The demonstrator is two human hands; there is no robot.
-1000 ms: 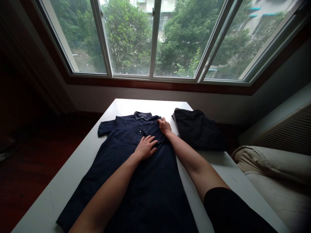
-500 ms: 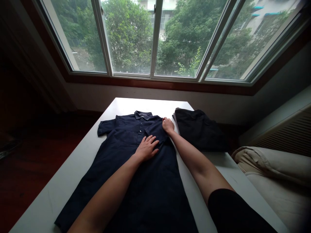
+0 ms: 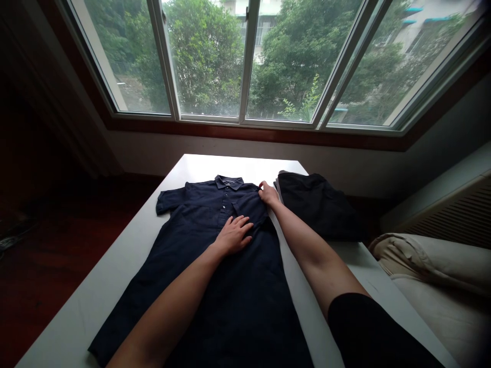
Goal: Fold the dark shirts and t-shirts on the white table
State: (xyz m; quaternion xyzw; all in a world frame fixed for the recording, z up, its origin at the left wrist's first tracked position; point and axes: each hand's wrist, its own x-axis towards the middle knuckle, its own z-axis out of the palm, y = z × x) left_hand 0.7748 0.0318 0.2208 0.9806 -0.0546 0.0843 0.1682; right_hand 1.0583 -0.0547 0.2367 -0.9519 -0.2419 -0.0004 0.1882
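Head view, the only one I have on my feed.

Item: one dark blue shirt (image 3: 233, 291), short-sleeved, front up, laid lengthwise on a white worktop (image 3: 95, 296). Its collar (image 3: 229, 182) points to the far end; small pale buttons (image 3: 224, 207) run down from the neck; the lower part passes out of the bottom of my view. One sleeve (image 3: 171, 201) lies spread toward the worktop's left edge.

Item: left hand (image 3: 233, 235), palm down on the shirt's chest, fingers spread apart, pressing on the cloth without gripping it.

Item: right hand (image 3: 269, 194), at the shirt's right-side shoulder edge, fingertips and thumb brought together on the fabric there. A black cuff (image 3: 376, 332) covers the upper part of that arm.

Item: a pile of dark folded cloth (image 3: 316, 207), just beside the right hand, at the worktop's right edge; a grey layer shows along its near-left side. I cannot tell what pieces it holds.

Surroundings: beige bedding (image 3: 445, 250), rolled and folded, to the right of the worktop; a slatted panel (image 3: 456, 209) behind it; a reddish floor (image 3: 76, 266) to the left; a wide window (image 3: 207, 61) ahead, trees outside.
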